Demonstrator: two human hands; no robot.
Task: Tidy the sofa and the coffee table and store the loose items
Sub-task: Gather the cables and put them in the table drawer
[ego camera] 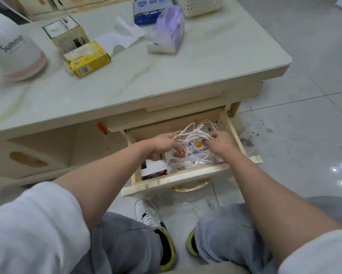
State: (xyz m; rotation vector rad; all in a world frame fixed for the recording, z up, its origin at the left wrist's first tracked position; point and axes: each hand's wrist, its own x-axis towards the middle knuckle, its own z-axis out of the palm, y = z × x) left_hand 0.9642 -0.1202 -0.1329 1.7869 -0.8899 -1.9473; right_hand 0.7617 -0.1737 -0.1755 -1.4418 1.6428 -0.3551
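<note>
Hands: our left hand (162,144) and right hand (218,140) both pinch the tangled white cable (195,133) over the open pale wooden drawer (235,135). Risk: loops snagging the drawer's wall, jamming closure.

Sneakers (148,214) rest on glossy floor tiles (304,135).

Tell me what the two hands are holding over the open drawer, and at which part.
Both hold a tangle of white cables: the left hand grips its left side and the right hand pinches its right side, above the drawer.
</note>
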